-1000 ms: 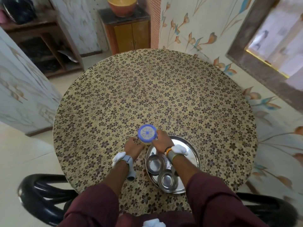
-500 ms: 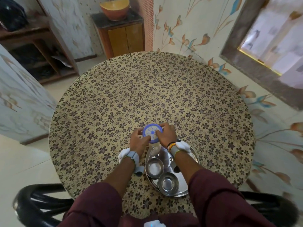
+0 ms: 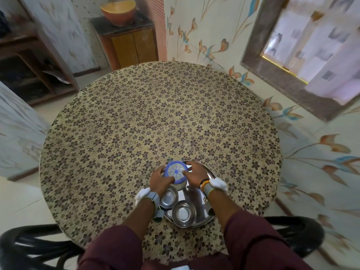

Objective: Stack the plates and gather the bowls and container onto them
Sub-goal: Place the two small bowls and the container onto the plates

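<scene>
A steel plate stack (image 3: pixel 203 211) lies near the front edge of the round table. Two small steel bowls rest on it: one (image 3: pixel 169 196) at the left, one (image 3: pixel 184 212) nearer me. A steel container with a blue lid (image 3: pixel 175 171) stands on the plate's far left part. My left hand (image 3: pixel 160 179) grips the container from the left and my right hand (image 3: pixel 194 175) grips it from the right. The container's lower body is mostly hidden by my fingers.
The table wears a floral cloth (image 3: pixel 155 117). Black chairs (image 3: pixel 33 248) flank me at the near edge. A wooden cabinet (image 3: pixel 130 45) with an orange bowl (image 3: pixel 118 11) stands beyond the table, shelves (image 3: pixel 29 61) at the far left, a window (image 3: pixel 311 45) at the right.
Both hands carried the blue-lidded container from the cloth beside the plate onto the plate's far left part. The left hand closed on it from the side.
</scene>
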A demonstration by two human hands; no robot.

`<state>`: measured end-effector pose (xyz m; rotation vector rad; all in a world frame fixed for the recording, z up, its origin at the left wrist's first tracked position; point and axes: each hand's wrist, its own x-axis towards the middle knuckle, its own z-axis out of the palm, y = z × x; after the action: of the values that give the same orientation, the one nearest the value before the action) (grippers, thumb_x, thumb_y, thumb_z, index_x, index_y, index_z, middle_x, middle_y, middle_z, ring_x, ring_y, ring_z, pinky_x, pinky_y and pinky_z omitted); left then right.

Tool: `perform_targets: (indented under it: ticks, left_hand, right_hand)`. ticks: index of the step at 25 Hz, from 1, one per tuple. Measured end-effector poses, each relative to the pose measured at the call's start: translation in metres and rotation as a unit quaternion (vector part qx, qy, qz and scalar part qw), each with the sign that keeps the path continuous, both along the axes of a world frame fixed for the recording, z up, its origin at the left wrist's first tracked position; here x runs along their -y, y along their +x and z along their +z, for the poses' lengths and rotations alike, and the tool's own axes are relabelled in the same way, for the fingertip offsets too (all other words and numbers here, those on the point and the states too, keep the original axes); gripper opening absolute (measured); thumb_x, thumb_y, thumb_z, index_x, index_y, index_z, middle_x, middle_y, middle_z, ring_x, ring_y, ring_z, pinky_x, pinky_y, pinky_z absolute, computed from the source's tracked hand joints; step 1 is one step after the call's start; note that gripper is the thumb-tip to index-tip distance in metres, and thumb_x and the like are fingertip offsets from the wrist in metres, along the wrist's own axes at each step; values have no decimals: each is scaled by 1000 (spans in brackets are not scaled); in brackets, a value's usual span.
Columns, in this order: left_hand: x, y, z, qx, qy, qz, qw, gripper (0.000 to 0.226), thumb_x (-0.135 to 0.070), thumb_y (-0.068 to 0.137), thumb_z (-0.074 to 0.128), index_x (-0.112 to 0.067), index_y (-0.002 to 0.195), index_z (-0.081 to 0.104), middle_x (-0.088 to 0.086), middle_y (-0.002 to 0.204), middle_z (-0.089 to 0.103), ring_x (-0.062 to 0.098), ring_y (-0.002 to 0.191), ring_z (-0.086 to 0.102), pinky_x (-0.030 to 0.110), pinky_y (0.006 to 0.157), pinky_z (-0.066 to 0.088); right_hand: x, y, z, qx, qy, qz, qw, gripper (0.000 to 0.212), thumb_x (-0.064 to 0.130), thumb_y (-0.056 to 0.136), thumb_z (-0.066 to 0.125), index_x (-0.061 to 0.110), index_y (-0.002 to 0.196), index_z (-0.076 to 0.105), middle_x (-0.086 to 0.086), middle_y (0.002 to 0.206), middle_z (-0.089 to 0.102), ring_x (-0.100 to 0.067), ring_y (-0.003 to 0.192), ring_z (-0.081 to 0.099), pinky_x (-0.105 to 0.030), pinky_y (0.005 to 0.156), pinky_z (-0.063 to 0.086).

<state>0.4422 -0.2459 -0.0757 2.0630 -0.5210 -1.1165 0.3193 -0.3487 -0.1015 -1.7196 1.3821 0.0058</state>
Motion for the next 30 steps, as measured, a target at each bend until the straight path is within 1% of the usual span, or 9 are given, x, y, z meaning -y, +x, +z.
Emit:
perform_targets:
  ticks: [4,9,12,15,17,20,22,27,30]
  left_hand:
    - [-11,-4,-16,11,26,67,997,86,-31,76,75,-8,151,41,18,155,43,38,140,45,48,111,42]
    - [-32,-21,-42,64,150,99,982,90,-56,77,65,-7,149,42,20,153,46,42,136,49,51,111,43]
    - [-44,-31,-57,25,161,149,975,87,-61,70,62,1,131,57,26,131,61,45,108,64,48,90,57]
    - [-54,-48,-68,4,150,168,974,78,-57,63,60,9,103,66,35,117,65,45,88,67,39,64,48]
    - [-51,-64,-61,2,144,199,969,73,-57,56,62,1,100,66,28,114,67,39,85,66,44,67,50]
    - [-40,-73,-55,9,160,207,965,86,-59,59,62,2,119,62,23,120,63,27,76,59,37,63,42]
    - [-22,-78,-48,10,135,223,965,83,-58,58,62,5,112,64,25,114,67,28,72,59,40,63,47]
    - [57,-85,-48,16,112,177,978,78,-59,56,57,-2,107,67,27,121,65,43,109,62,54,92,53]
    - [117,-105,-34,-26,86,170,981,56,-50,63,68,-2,92,69,21,102,70,37,86,66,43,75,55]
  right_hand:
    - [11,-27,-5,-37,-25,19,999,49,33,90,61,14,135,54,-12,136,59,-31,120,59,-36,100,48]
    - [30,-66,-17,-142,-46,44,988,49,33,87,58,13,132,54,-17,137,51,-41,123,53,-41,102,46]
    - [35,-79,-30,-166,-9,63,984,67,33,88,58,10,148,37,-19,147,43,-43,131,47,-44,105,42]
    - [33,-83,-41,-157,-13,63,986,69,31,88,60,8,149,34,-20,148,40,-43,131,47,-46,105,43]
    - [36,-84,-46,-164,-24,70,984,65,31,88,61,7,144,39,-20,146,41,-44,129,48,-47,102,45]
    - [45,-83,-47,-155,-8,55,986,60,34,84,63,5,134,46,-20,141,45,-43,121,54,-45,94,49]
    - [61,-89,-42,-146,-10,42,988,57,35,82,64,4,128,50,-20,135,50,-43,116,58,-44,90,51]
    - [136,-118,-31,-130,-38,5,991,54,37,80,65,2,121,57,-20,125,59,-41,104,63,-41,79,54]
    - [190,-148,-29,-138,-58,-31,988,54,36,80,66,3,122,59,-21,126,59,-41,108,63,-39,80,51]
